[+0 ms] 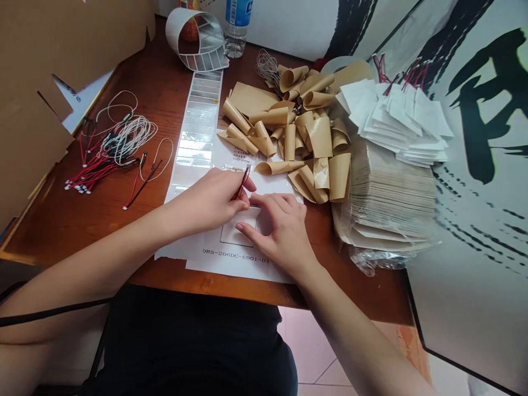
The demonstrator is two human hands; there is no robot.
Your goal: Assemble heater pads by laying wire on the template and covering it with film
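My left hand (212, 199) is closed in a pinch on a thin red and black wire (243, 181) that sticks up from its fingertips. My right hand (277, 228) lies beside it with fingers pressed flat on a small white square patch (236, 231). Both hands rest on a white printed paper sheet (231, 258) at the near middle of the brown wooden table (74, 220). The two hands touch each other over the patch.
A bundle of red and white wires (111, 151) lies at left. A strip of silver labels (198, 126) runs back to its roll (198, 38). Curled brown backing papers (297, 132), stacked white patches (396, 121) and a bagged stack (388, 203) sit at right. A water bottle (237, 25) stands behind; cardboard (49, 66) at left.
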